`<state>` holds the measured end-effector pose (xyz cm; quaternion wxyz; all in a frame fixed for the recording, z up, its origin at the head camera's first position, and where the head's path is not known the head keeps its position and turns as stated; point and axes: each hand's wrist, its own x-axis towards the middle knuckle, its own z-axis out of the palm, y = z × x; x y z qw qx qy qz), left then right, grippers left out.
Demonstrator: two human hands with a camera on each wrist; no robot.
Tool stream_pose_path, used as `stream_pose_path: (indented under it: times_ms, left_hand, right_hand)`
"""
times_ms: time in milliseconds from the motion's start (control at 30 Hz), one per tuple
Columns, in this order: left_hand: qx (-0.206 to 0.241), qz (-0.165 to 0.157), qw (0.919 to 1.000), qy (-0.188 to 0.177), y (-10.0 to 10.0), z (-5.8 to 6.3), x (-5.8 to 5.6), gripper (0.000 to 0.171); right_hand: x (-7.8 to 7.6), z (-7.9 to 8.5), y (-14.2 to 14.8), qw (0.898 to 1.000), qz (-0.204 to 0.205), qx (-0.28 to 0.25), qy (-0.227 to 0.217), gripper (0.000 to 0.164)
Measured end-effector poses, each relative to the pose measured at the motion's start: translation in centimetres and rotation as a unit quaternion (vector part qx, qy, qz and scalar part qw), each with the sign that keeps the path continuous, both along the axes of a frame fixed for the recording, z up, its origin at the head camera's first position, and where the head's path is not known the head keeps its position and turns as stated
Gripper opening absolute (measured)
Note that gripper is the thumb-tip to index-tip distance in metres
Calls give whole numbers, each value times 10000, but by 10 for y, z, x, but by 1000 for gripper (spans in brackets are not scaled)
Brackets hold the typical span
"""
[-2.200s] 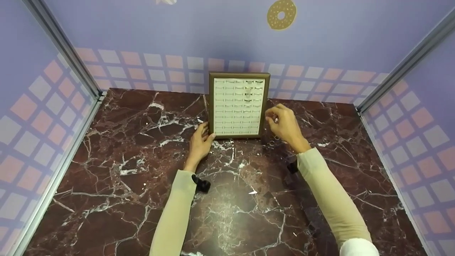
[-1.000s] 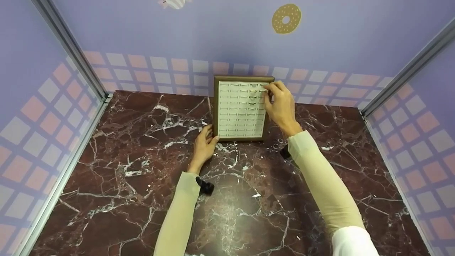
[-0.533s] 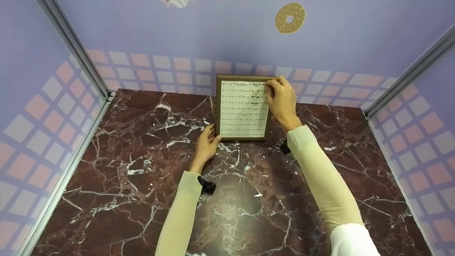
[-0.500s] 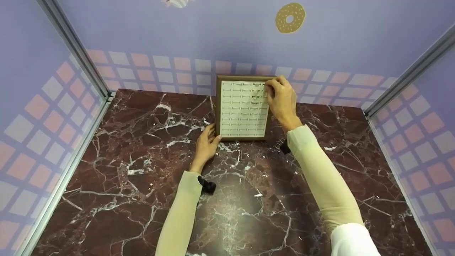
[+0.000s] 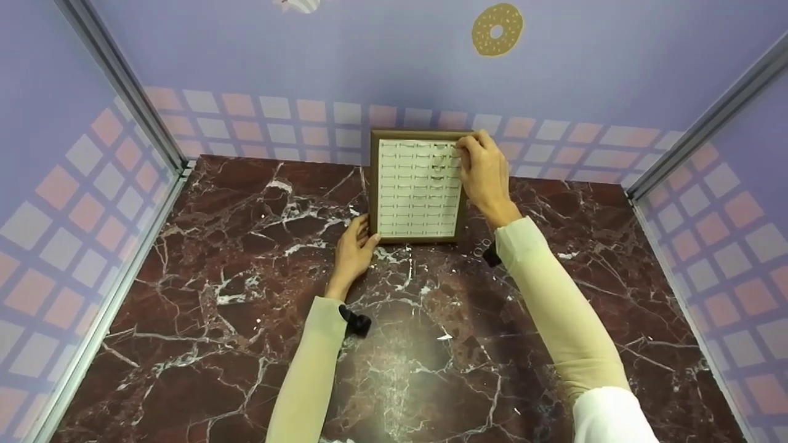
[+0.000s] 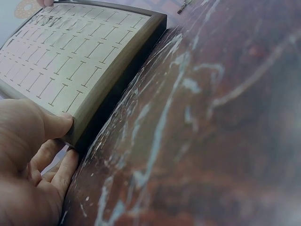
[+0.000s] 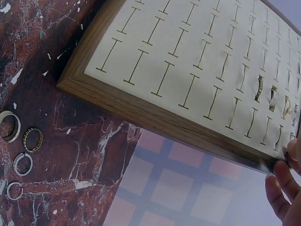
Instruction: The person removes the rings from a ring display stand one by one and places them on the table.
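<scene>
Only right wrist view resolves four loose rings [image 7: 18, 127]; left hand [image 5: 353, 251] grips tray [image 5: 407, 206]; right hand [image 5: 486, 175], hold unclear.

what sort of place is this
Probably a small work booth, perhaps for handling jewellery: purple panels wall in three sides, a slotted display board stands near the back one, and loose rings lie beside it.

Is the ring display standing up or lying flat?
Standing: the ring display rests its lower edge on the tabletop, face rising above.
</scene>
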<state>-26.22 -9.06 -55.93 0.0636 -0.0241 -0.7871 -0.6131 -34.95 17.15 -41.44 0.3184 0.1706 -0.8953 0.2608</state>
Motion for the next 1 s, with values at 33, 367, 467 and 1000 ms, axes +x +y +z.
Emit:
stream_pose_path:
  times_ms: [33,367,467,1000]
  left_hand:
    - [11,0,10000,9,0,0,0,55]
    - [-29,-3,10000,53,-1,-1,0,55]
    - [-54,4,10000,64,-1,-1,1,55]
    - [89,6,10000,11,1,0,-1,55]
  right_hand:
    - [1,0,0,10000,-3,22,-26,12]
    - [10,3,3,10000,89,38,21,12]
    - [12,2,4,9999,135,56,60,12]
    - [29,-6,22,9995,205,219,99,13]
